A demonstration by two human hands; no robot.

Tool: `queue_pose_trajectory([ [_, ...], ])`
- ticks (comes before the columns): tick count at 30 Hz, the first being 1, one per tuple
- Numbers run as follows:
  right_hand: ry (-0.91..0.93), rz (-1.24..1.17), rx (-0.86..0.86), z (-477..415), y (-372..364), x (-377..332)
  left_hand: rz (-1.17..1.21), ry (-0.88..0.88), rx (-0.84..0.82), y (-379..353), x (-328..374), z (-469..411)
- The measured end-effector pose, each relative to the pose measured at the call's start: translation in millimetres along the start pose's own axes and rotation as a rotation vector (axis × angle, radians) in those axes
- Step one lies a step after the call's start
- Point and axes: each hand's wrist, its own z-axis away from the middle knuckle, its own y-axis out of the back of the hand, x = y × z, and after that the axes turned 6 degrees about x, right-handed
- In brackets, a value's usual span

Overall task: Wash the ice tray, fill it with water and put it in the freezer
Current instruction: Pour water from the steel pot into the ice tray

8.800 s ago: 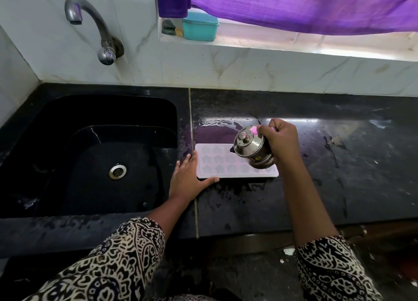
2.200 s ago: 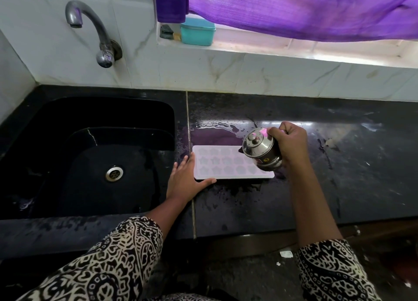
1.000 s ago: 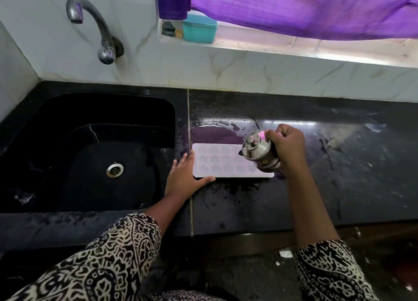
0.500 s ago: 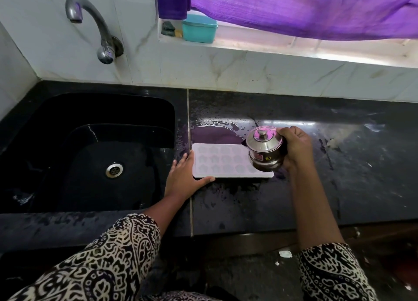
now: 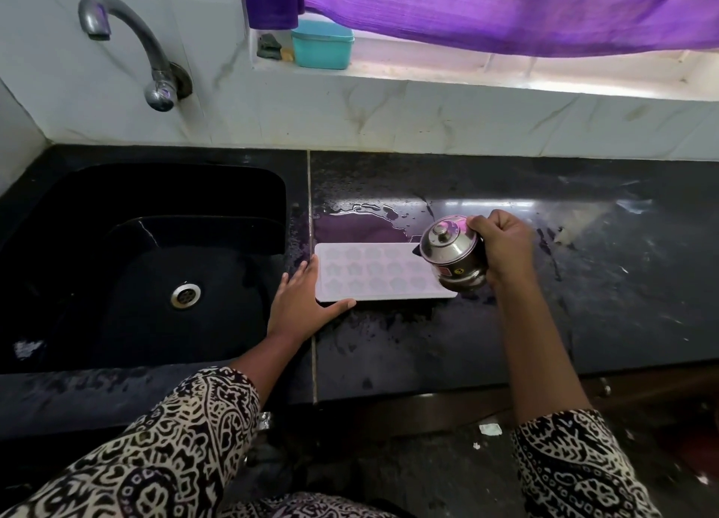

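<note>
On a wet black stone countertop [image 5: 505, 334] just right of a black sink [image 5: 155, 268], a flat white rectangular ice tray with star-shaped cells [image 5: 373, 274] lies level, a puddle of water [image 5: 362, 224] behind it. The person's left hand [image 5: 301, 303] rests open and flat, fingers spread, with the thumb along the tray's near edge and the fingers against its left end, steadying it. The right hand [image 5: 502, 245] is closed around a small lidded stainless-steel pot with a short spout [image 5: 453, 251], held tilted over the tray's right end with the spout pointing toward the cells. No stream of water can be made out, and whether the cells hold water is hard to tell. This appears to be the filling step, with the washing likely done. The next move calls for either a steeper tilt to top up any cells not yet full, or setting the pot aside and lifting the tray level with both hands, since a shallow tray would spill easily on the way to the freezer, which is out of view.
</note>
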Motion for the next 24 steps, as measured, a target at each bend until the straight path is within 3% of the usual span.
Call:
queue_pose_trajectory([
  [24, 0.053, 0.069, -0.215, -31, 7, 1, -0.007, 0.037, -0.006, -5, 1, 1],
])
